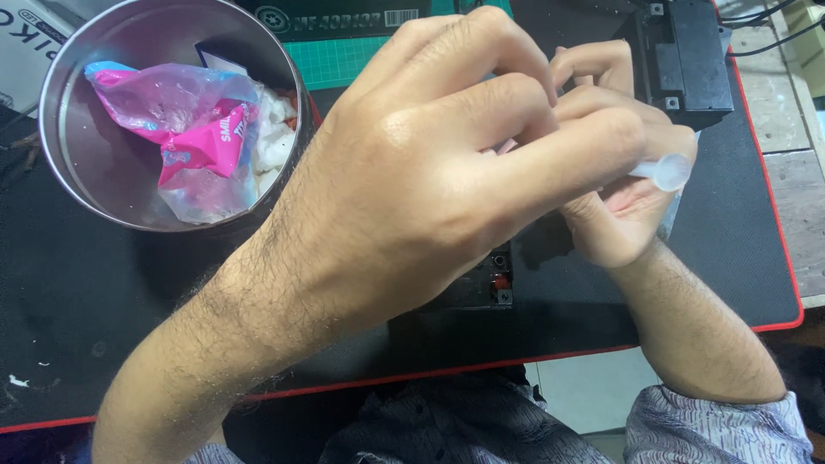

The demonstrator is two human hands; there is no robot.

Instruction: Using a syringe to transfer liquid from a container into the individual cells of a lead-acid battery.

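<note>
My left hand (447, 163) fills the middle of the view, fingers curled and pinched together against my right hand. My right hand (623, 202) lies behind it, closed around a small clear plastic tube-like piece (669, 172) whose rounded end sticks out to the right. What the left fingertips pinch is hidden between the two hands. Both hands hover over a black mat (77, 292) with a red edge. A dark device (490, 288) with a small red part lies under the hands, mostly hidden.
A round metal bowl (64, 129) at the upper left holds a pink and clear plastic wrapper (193, 133) and white wads. A black boxy unit (687, 51) sits at the upper right, a green cutting mat (344, 60) behind. Tiled floor shows right.
</note>
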